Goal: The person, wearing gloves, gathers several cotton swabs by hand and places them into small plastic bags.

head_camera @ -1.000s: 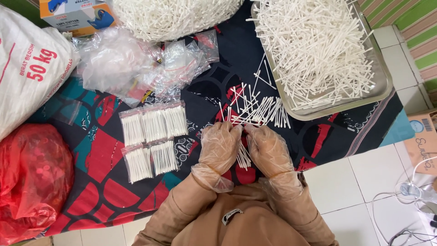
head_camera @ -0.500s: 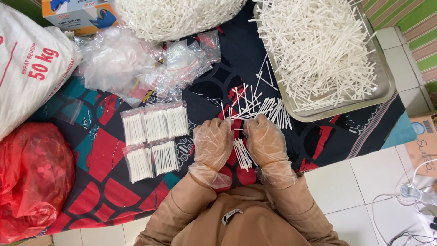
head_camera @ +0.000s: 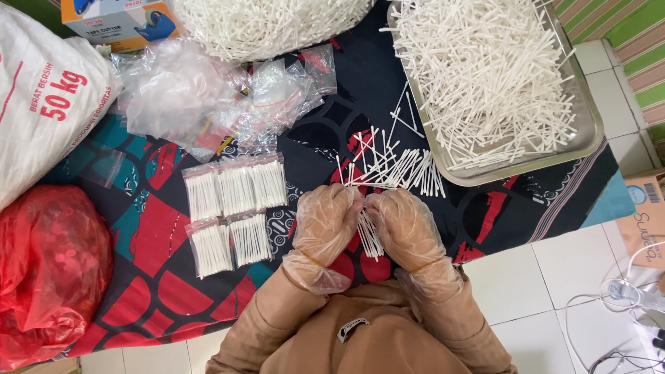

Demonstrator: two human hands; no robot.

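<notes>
Far left I see a white sack (head_camera: 41,97) with red print above a red plastic bag (head_camera: 48,270), and a blue-and-white carton (head_camera: 114,21) at the top edge. Five small clear packets of white sticks (head_camera: 232,211) lie in two rows on the patterned cloth (head_camera: 159,277). My gloved left hand (head_camera: 324,225) and right hand (head_camera: 407,228) both pinch one bundle of white sticks (head_camera: 369,232), knuckles up, below a loose pile (head_camera: 391,166). The steel tray (head_camera: 589,131) sits at right.
</notes>
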